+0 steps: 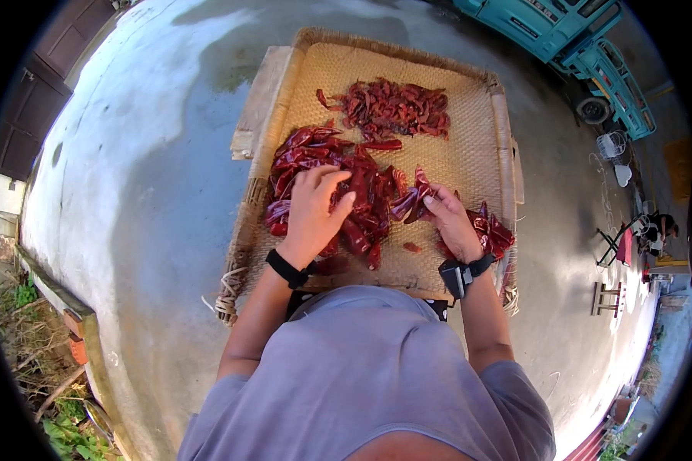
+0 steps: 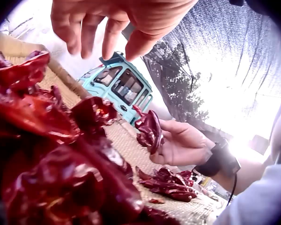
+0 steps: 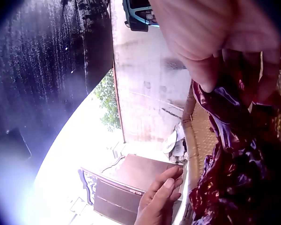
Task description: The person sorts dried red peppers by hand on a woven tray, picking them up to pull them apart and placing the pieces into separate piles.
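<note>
Woven tray [image 1: 469,161] on concrete [image 1: 131,192], left fingers [image 1: 327,181] apart over chilies [image 1: 365,211], right fingers [image 1: 436,204] pinching chili [image 1: 414,201]

Dark red dried chillies [image 1: 346,184] lie on a tan woven tray [image 1: 469,154]; the shirt [image 1: 377,376] is grey, the truck [image 1: 561,31] teal, both wristbands [image 1: 286,269] black.

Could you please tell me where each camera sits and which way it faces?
Head: above, facing down onto the woven tray of chillies; shows left hand, right hand, forearms, grey shirt.
Left wrist: low over the chillies, facing across at the right hand holding a chilli; left fingers hang at top.
Right wrist: beneath the right hand, facing the left hand across the tray.
Shared: all three show both hands.
</note>
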Tool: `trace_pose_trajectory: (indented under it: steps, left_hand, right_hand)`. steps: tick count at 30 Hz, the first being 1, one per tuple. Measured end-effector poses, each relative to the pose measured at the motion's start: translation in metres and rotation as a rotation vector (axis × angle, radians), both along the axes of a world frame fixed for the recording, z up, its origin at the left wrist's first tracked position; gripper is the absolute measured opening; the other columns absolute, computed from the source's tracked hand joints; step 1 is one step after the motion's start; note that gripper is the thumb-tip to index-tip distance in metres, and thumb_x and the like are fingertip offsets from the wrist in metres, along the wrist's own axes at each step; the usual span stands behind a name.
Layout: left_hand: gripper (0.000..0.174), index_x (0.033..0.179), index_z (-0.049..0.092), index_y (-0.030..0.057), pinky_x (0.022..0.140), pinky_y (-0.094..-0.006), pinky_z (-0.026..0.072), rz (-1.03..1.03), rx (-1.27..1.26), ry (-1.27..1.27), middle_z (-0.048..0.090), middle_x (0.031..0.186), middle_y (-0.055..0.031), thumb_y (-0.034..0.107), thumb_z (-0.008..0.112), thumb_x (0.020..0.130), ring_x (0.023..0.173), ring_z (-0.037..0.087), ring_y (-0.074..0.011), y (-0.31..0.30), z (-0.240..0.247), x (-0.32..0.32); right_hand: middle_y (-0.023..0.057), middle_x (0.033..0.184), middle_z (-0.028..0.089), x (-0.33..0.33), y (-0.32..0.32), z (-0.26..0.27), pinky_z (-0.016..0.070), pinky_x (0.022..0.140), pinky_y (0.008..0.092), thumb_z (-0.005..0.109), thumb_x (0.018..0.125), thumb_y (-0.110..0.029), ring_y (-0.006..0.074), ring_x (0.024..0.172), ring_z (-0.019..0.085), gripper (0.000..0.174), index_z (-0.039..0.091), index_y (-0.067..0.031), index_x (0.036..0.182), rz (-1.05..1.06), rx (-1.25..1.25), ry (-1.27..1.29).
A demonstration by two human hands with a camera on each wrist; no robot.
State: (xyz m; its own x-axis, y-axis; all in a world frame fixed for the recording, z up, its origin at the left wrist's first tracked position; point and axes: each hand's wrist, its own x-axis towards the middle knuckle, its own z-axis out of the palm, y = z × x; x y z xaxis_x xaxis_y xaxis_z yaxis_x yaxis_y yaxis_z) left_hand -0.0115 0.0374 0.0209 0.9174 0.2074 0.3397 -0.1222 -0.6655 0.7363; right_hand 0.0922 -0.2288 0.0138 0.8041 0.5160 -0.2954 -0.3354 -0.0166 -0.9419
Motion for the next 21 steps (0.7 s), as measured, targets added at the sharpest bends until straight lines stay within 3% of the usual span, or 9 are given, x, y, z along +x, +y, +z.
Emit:
trace_pose_trajectory:
  steps: [2, 4, 6, 8, 14, 17, 20, 21]
  left_hand:
    - [0.043, 0.126, 0.059, 0.0055, 0.093, -0.0403, 0.0467, -0.154, -0.248, 0.067, 0.066, 0.112, -0.0142, 0.02, 0.072, 0.087, 0.106, 0.057, -0.0323, -0.01, 0.008, 0.002]
    - [0.048, 0.135, 0.054, 0.004, 0.087, -0.0365, 0.0496, -0.262, -0.311, 0.147, 0.067, 0.111, -0.0117, 0.02, 0.07, 0.092, 0.101, 0.062, -0.0221, -0.021, 0.003, 0.003]
    - [0.038, 0.129, 0.057, 0.0008, 0.074, -0.0308, 0.0526, -0.375, -0.511, 0.331, 0.069, 0.098, -0.0108, 0.009, 0.066, 0.093, 0.082, 0.066, -0.0179, -0.028, -0.003, 0.008]
    - [0.036, 0.121, 0.061, 0.0027, 0.076, -0.0386, 0.0532, -0.368, -0.493, 0.308, 0.071, 0.095, -0.016, 0.015, 0.067, 0.088, 0.086, 0.069, -0.0296, -0.031, -0.008, 0.005]
    - [0.033, 0.119, 0.061, 0.0042, 0.074, -0.0403, 0.0522, -0.106, -0.354, 0.321, 0.069, 0.095, -0.0147, 0.014, 0.066, 0.087, 0.083, 0.067, -0.0312, -0.006, -0.002, -0.005]
    - [0.034, 0.12, 0.059, 0.0055, 0.072, -0.0415, 0.0516, 0.168, -0.202, 0.136, 0.057, 0.108, -0.0157, 0.009, 0.068, 0.088, 0.081, 0.062, -0.033, -0.001, -0.009, -0.004]
    - [0.032, 0.12, 0.06, 0.0059, 0.072, -0.0418, 0.0516, 0.172, -0.153, 0.168, 0.055, 0.109, -0.0157, 0.008, 0.067, 0.088, 0.085, 0.062, -0.0326, -0.001, -0.011, -0.004]
    - [0.031, 0.119, 0.06, 0.0063, 0.072, -0.0424, 0.0515, 0.145, -0.175, 0.214, 0.055, 0.107, -0.0157, 0.008, 0.067, 0.088, 0.086, 0.061, -0.0332, -0.003, -0.007, -0.004]
  right_hand:
    - [0.0018, 0.118, 0.063, -0.009, 0.007, -0.003, 0.05, 0.093, 0.0313, 0.057, 0.102, -0.018, 0.0123, 0.106, 0.061, 0.032, 0.054, -0.0058, 0.132, 0.001, 0.096, 0.066]
    - [0.0017, 0.121, 0.062, -0.018, 0.016, 0.001, 0.0496, 0.094, 0.0318, 0.057, 0.102, -0.017, 0.0126, 0.107, 0.06, 0.031, 0.053, -0.0068, 0.131, 0.062, 0.189, 0.12]
    - [0.0019, 0.12, 0.062, -0.025, 0.021, 0.006, 0.0498, 0.094, 0.0322, 0.058, 0.102, -0.016, 0.0127, 0.107, 0.06, 0.03, 0.053, -0.007, 0.13, 0.096, 0.241, 0.163]
    - [0.0022, 0.119, 0.063, -0.028, 0.021, 0.005, 0.0513, 0.091, 0.0323, 0.059, 0.101, -0.015, 0.0131, 0.105, 0.061, 0.029, 0.054, -0.0069, 0.128, 0.055, 0.215, 0.169]
    - [0.0033, 0.106, 0.064, -0.017, 0.017, -0.013, 0.0522, 0.082, 0.0287, 0.064, 0.098, -0.016, 0.0123, 0.095, 0.062, 0.025, 0.055, -0.004, 0.118, -0.204, -0.008, 0.051]
    - [0.0039, 0.093, 0.064, -0.003, 0.021, -0.027, 0.0498, 0.072, 0.0251, 0.071, 0.094, -0.019, 0.0098, 0.082, 0.062, 0.024, 0.057, -0.0029, 0.106, -0.286, -0.223, -0.127]
    - [0.0021, 0.085, 0.065, 0.008, 0.031, -0.039, 0.0496, 0.065, 0.0246, 0.07, 0.096, -0.025, 0.009, 0.074, 0.063, 0.023, 0.059, -0.0042, 0.098, -0.278, -0.37, -0.23]
    - [0.0012, 0.078, 0.064, 0.009, 0.035, -0.042, 0.0486, 0.062, 0.0229, 0.069, 0.096, -0.027, 0.0079, 0.068, 0.061, 0.025, 0.059, -0.0052, 0.092, -0.296, -0.318, -0.292]
